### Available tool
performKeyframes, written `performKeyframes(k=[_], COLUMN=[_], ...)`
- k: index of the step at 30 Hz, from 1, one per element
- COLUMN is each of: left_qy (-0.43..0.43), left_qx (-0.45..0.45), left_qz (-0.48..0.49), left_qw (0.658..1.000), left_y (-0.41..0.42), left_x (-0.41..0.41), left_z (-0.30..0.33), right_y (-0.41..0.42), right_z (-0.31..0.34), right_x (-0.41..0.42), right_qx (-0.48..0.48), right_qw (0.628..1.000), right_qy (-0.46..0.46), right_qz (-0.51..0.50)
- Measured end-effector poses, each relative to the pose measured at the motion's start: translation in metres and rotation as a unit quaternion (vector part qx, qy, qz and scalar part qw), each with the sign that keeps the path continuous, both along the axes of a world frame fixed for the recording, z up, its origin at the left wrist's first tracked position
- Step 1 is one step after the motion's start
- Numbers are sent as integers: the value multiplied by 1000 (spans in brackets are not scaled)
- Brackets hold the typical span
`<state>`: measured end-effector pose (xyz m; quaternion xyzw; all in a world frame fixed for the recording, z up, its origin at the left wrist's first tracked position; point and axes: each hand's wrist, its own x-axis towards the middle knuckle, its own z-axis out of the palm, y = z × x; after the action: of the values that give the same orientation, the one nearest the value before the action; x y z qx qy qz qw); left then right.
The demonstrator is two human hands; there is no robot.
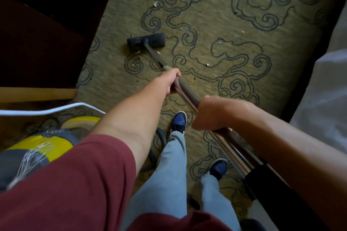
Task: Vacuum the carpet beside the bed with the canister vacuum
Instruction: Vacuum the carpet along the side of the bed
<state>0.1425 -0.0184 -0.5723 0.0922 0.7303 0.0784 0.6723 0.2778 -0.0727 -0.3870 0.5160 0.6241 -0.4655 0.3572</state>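
While on the carpet [216, 15], both hands' fingers [177, 75] clamped round the wand [187, 93].

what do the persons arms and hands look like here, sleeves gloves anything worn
The left hand and right hand are bare: no gloves, rings, watch or bands visible. Both forearms are uncovered. A loose dark red short sleeve of plain, unmarked cloth covers the left upper arm. The right arm's sleeve is out of view.

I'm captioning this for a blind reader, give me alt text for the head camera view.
Both hands grip a brown metal vacuum wand, left hand ahead of right hand, pushing its black floor head over an olive swirl-patterned carpet dotted with pale crumbs. A yellow-and-grey canister vacuum sits at left.
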Motion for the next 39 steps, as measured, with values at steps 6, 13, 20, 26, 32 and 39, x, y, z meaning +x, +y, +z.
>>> performKeyframes(k=[6, 13, 20, 26, 32, 39], left_qy=[17, 33, 34, 48, 66, 95], left_qx=[-9, -20, -31, -13, 49, 45], left_qz=[-4, 14, 24, 50, 63, 62], left_qw=[1000, 999, 999, 998, 995, 993], left_y=[-65, -156, -217, -233, -180, -83], left_x=[32, 78, 136, 160, 120, 26], left_z=[10, 24, 35, 47, 72, 58], right_y=[-53, -137, -192, -210, -171, -76], right_z=[11, 10, 12, 22, 44, 34], right_x=[42, 90, 149, 174, 151, 60], right_qx=[-24, -23, -24, -24, 20, 65], right_qw=[999, 999, 998, 999, 999, 995], right_qy=[9, 13, 0, -3, 23, 56], right_qz=[22, 43, 52, 21, 24, 60])
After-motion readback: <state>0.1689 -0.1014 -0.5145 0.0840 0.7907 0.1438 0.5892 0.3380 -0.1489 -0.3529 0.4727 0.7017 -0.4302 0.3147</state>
